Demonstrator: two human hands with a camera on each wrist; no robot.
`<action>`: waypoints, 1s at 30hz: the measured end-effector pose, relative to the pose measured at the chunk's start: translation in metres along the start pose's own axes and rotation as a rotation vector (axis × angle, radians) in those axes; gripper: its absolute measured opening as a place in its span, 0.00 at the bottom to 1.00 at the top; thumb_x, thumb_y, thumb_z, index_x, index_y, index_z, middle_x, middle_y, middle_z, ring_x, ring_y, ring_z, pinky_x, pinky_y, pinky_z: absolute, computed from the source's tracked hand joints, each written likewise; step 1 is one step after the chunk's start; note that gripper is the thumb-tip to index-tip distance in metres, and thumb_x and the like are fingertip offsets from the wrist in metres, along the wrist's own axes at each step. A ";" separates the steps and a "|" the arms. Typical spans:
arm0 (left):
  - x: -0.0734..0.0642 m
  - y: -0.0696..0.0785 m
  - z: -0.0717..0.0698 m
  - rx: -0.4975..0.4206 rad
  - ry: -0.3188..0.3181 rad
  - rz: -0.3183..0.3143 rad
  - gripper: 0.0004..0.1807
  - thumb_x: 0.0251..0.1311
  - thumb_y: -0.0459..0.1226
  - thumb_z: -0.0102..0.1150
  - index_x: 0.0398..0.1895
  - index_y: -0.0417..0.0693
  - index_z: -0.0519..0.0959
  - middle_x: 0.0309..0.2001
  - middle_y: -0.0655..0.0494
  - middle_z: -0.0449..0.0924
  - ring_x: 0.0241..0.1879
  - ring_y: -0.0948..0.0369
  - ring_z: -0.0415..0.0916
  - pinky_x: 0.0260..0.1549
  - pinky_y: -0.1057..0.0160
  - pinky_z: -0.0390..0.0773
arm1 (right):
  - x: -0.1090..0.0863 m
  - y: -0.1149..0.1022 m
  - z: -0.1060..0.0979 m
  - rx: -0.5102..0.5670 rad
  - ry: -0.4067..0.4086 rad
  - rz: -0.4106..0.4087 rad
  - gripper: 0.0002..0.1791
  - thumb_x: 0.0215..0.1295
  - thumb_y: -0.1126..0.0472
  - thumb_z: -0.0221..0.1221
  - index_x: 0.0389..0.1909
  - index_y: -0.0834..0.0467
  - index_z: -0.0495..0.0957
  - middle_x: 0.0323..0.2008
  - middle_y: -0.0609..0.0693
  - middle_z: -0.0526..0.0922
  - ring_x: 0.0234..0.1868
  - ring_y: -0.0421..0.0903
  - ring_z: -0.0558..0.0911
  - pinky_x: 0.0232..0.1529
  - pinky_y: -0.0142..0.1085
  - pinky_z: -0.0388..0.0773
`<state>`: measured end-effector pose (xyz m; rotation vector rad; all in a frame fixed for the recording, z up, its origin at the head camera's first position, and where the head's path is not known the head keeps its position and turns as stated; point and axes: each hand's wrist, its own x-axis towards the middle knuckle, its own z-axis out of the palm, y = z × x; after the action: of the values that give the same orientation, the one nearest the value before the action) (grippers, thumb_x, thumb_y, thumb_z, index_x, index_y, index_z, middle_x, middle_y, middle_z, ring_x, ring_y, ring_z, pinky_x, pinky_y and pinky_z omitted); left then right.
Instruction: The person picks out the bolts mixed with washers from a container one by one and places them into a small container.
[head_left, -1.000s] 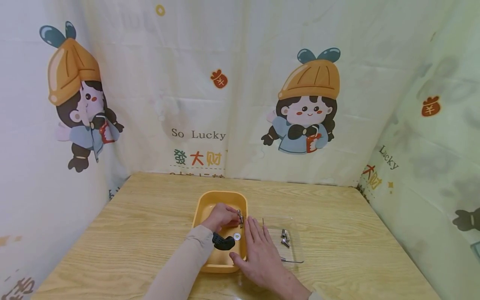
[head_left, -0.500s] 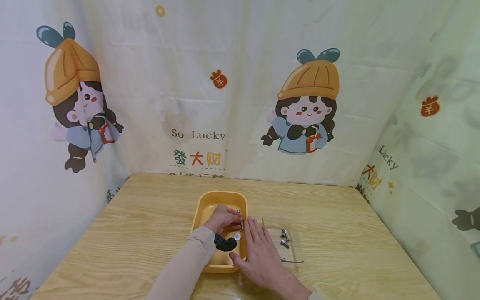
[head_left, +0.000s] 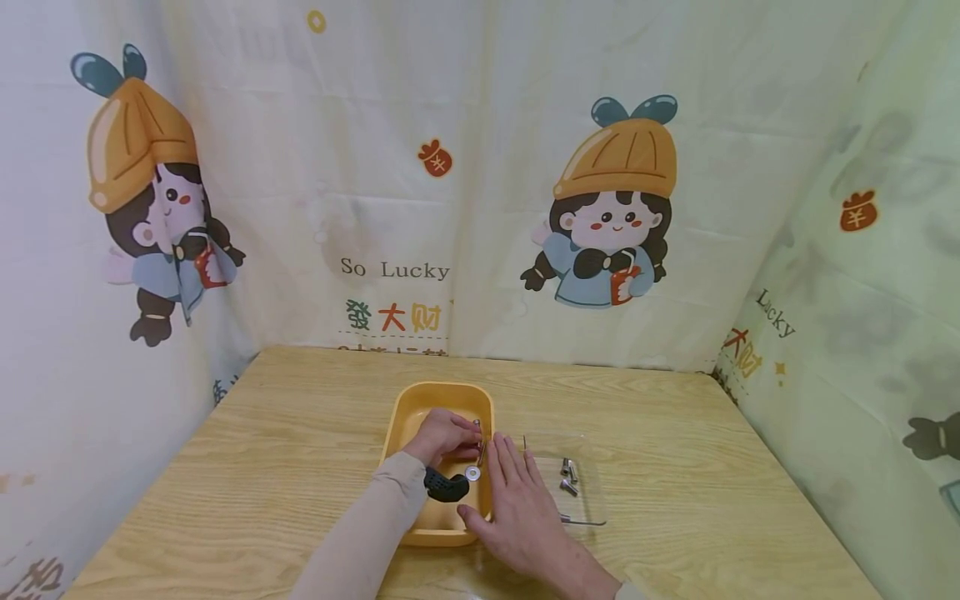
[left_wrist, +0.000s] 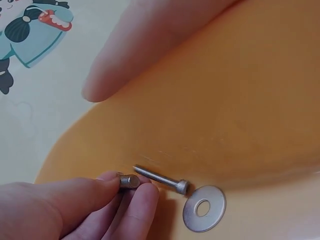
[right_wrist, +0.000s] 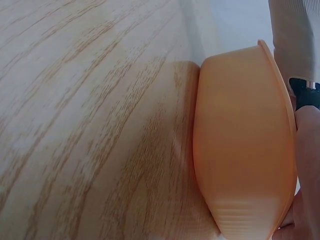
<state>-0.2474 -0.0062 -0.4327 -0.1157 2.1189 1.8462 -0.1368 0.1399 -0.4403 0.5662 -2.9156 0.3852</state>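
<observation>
My left hand is inside the yellow-orange tray. In the left wrist view, its thumb and fingers pinch a threaded metal bolt, whose other end is hidden among the fingers. Just beyond the fingertips lies a longer socket-head bolt, its head close to a flat washer. My right hand lies along the tray's right side, fingers straight and thumb reaching over the rim. The right wrist view shows the tray's outer wall beside that hand.
Right of the tray sits a clear plastic tray holding several bolts. A thin hex key lies at its near edge. A black wrist-worn device hangs over the yellow-orange tray. Printed curtains stand behind the wooden table.
My left fingers shift slightly over the bolts at the tray's right wall, and the bolts there have changed angle a little. My right hand keeps its place on the rim.
</observation>
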 end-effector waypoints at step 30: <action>-0.006 0.029 -0.010 -0.116 -0.092 0.040 0.12 0.62 0.24 0.60 0.47 0.25 0.81 0.40 0.35 0.85 0.34 0.56 0.87 0.40 0.60 0.89 | -0.006 0.018 -0.013 -0.033 0.066 0.045 0.49 0.69 0.34 0.51 0.76 0.66 0.50 0.78 0.61 0.50 0.79 0.57 0.52 0.79 0.56 0.51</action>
<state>-0.2515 -0.0126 -0.4025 -0.0155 1.9667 1.9588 -0.1372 0.1614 -0.4328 0.4753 -2.8699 0.3531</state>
